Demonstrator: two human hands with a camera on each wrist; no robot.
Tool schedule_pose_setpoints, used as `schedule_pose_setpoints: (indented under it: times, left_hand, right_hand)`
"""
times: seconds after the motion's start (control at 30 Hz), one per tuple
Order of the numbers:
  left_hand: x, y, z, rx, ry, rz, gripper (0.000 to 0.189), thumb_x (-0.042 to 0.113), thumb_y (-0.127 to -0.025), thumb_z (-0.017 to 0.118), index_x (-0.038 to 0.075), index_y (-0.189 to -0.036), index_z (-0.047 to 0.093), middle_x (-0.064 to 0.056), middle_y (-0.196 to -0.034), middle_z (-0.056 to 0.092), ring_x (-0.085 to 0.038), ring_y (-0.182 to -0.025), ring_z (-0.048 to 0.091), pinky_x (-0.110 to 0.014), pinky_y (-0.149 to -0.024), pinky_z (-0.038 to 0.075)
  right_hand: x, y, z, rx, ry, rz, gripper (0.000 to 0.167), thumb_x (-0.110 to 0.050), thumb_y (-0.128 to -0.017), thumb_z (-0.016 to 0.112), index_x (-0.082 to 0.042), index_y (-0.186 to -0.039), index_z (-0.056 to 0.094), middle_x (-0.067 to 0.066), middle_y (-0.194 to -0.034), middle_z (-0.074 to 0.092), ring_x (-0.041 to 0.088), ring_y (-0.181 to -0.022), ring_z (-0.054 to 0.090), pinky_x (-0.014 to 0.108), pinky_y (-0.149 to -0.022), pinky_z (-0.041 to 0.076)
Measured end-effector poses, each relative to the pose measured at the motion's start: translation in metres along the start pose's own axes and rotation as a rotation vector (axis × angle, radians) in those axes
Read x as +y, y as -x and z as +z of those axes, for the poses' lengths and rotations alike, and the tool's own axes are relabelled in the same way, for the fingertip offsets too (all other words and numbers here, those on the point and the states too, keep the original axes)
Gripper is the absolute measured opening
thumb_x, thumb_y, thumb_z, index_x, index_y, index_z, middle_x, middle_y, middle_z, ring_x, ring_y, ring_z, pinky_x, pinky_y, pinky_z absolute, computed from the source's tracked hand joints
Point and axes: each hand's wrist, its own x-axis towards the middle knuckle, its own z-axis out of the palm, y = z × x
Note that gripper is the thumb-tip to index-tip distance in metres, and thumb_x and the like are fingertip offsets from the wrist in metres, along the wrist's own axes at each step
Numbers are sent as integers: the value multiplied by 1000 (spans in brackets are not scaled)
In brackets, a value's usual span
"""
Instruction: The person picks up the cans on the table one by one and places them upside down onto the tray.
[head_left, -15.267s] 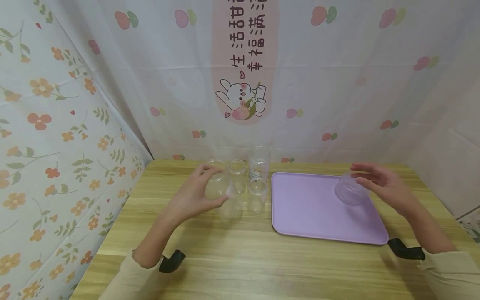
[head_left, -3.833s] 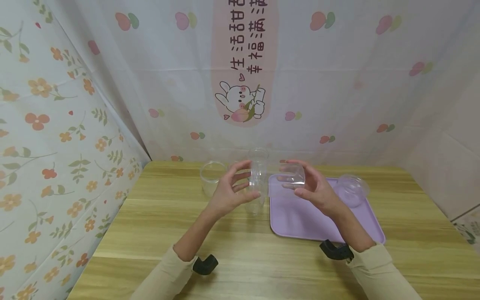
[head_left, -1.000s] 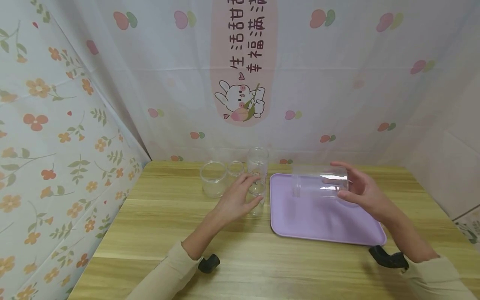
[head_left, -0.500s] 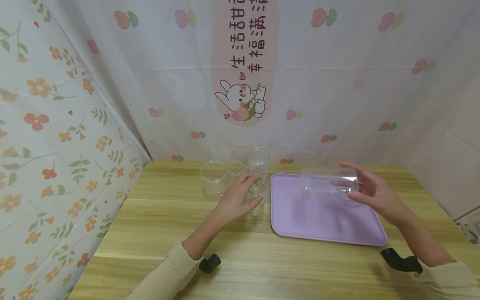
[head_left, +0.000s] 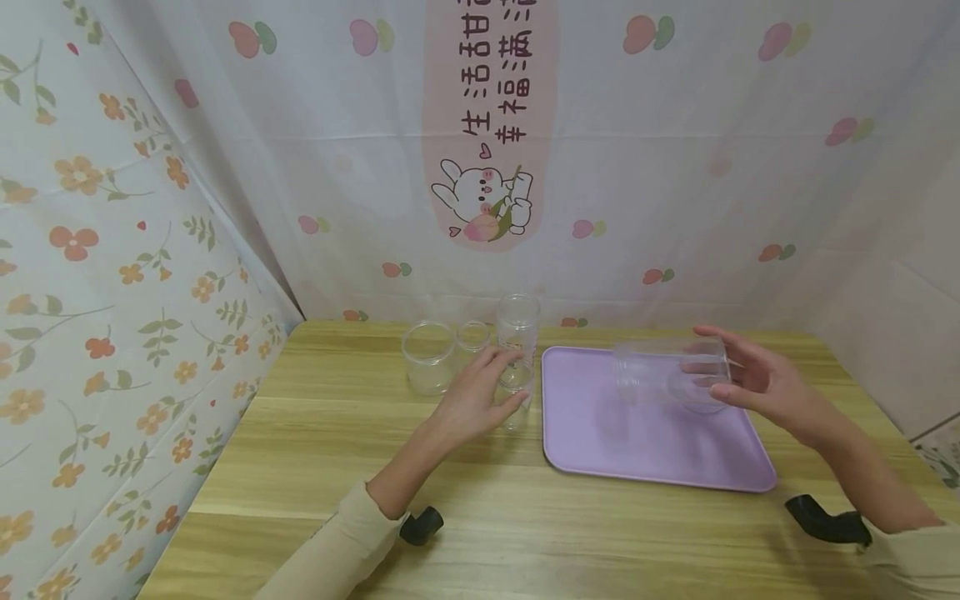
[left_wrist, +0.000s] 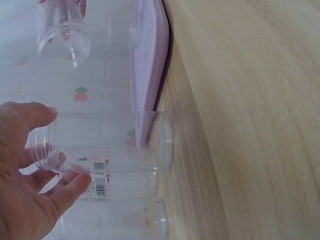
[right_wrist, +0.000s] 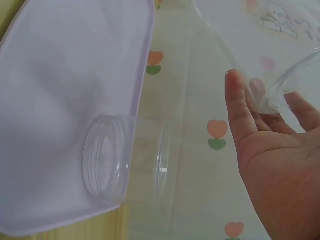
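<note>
My right hand [head_left: 772, 387] grips the base end of a tall clear plastic jar [head_left: 637, 375], held sideways over the purple tray [head_left: 600, 442] with its mouth pointing left. Beneath it a short, wide clear jar [right_wrist: 107, 160] stands upright on the tray, partly hidden behind the held jar in the head view. My left hand [head_left: 476, 392] is at the mouth of a slim clear jar [left_wrist: 110, 135] standing on the table, thumb on one side of the threaded neck and fingers on the other.
Behind the left hand stand a wide clear jar [head_left: 429, 371], a small-mouthed jar [head_left: 474, 336] and a tall jar [head_left: 519, 317]. A barcode label [left_wrist: 100, 185] shows through the clear plastic. A patterned curtain [head_left: 337, 167] hangs at the table's back edge.
Over the last second the right hand has carried the tall jar rightwards above the tray. Earlier both hands were close together near the jars. The left hand has stayed at the slim jar.
</note>
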Motion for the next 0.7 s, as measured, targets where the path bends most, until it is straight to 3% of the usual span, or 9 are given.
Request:
schedule_pose_setpoints:
  times: [0.27,0.53,0.7]
  left_hand:
    - [1,0,-1,0,2,-2,54,23,-94,76,5,-141,55,-11,-130,56,-23,-114,56,-39,-96,51]
    - [2,-1,0,2,-12,3,54,23,-95,75,4,-141,55,-12,-130,56,-23,-113,56,-38,-95,51]
    - [1,-1,0,5,-9,7,54,23,-95,75,3,-141,54,-13,-129,56,-23,-112,56,-38,-94,51]
  right_hand:
    - [-6,4,-8,-18,101,56,78,19,-93,57,-5,-160,25,7,-158,32,16,-126,57,28,-92,55]
    - [-15,8,-12,5,274,94,82,13,-89,69,-10,-159,33,20,-143,49,16,-120,61,25,-91,54]
    - [-19,11,-15,-34,315,92,82,12,-88,70,-10,-159,34,7,-140,55,17,-116,63,27,-85,57]
